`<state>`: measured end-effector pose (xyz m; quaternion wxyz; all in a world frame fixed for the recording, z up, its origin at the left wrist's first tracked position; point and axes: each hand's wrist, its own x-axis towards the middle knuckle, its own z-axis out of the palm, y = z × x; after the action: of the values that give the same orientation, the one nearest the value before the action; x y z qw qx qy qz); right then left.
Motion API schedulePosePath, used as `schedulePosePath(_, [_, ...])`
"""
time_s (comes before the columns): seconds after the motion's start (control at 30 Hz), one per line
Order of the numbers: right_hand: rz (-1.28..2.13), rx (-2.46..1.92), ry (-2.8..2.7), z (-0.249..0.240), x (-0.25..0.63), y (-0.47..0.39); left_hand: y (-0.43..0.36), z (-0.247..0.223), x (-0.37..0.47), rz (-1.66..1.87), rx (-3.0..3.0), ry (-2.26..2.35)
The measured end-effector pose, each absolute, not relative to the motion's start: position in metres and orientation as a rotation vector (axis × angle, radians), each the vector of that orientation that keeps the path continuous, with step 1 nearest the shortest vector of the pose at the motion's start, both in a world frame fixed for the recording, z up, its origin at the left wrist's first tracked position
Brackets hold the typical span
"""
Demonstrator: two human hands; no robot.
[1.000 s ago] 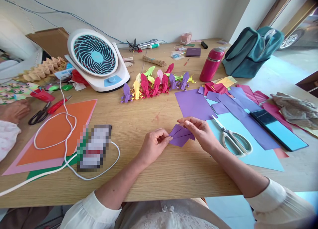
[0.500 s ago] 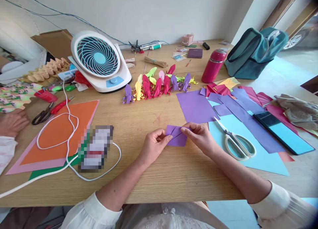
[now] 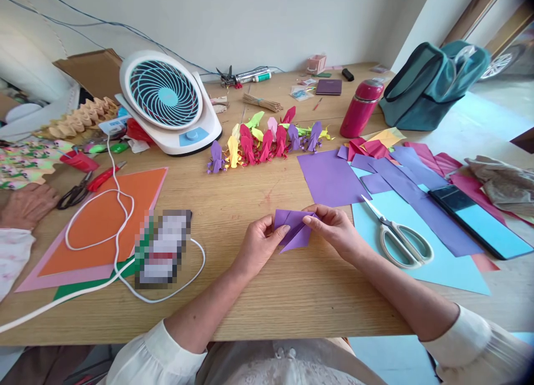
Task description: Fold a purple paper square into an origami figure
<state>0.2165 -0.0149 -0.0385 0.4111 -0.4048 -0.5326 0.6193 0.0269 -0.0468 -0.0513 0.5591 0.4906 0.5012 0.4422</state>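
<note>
A small folded piece of purple paper (image 3: pixel 295 233) is held just above the table, in front of me. My left hand (image 3: pixel 262 240) pinches its left edge between thumb and fingers. At the upper right corner my right hand (image 3: pixel 329 226) grips it the same way. A diagonal fold crosses the paper, and its lower layer parts to a point at the bottom. White-handled scissors (image 3: pixel 403 240) lie on light blue paper (image 3: pixel 450 276) to the right of my right hand. Behind the hands is a larger purple sheet (image 3: pixel 329 176).
Several folded paper figures (image 3: pixel 266 146) stand in rows behind. A fan (image 3: pixel 167 98), a red flask (image 3: pixel 361 109) and a teal bag (image 3: pixel 429 90) stand farther back. At left lie an orange sheet (image 3: pixel 100 223), a phone (image 3: pixel 162 248) with a cable, and another person's hand (image 3: pixel 31 204).
The purple paper has tilted, and its folded layers have spread apart, with a pointed corner now showing below. Both hands keep hold. The other person's hand has come slightly further into view.
</note>
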Motion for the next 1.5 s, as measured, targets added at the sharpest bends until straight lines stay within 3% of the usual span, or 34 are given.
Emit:
schedulePosePath(0.3, [1.441, -1.137, -1.459, -0.051, 0.221, -0.011, -0.048, -0.049, 0.021, 0.755, 1.373, 1.165])
schedulePosePath(0.4, [1.351, -1.148, -1.643, -0.054, 0.224, -0.01, -0.049, -0.038, 0.008, 0.961, 1.683, 1.404])
schedulePosePath(0.5, [1.208, -1.129, -1.873, -0.058, 0.225, -0.008, -0.058, -0.035, 0.002, 1.004, 2.124, 1.314])
schedulePosePath(0.77, [0.302, -1.126, -2.307, -0.061, 0.224, -0.006, -0.079, -0.063, 0.005, 0.6, 2.754, 1.09])
schedulePosePath(1.13, [0.167, -0.903, -2.631, -0.059, 0.24, -0.051, -0.09, -0.066, -0.001, 0.273, 2.799, 1.127])
schedulePosePath(1.5, [0.051, -0.937, -2.696, -0.061, 0.234, -0.048, -0.083, -0.057, 0.007, 0.217, 2.734, 1.208])
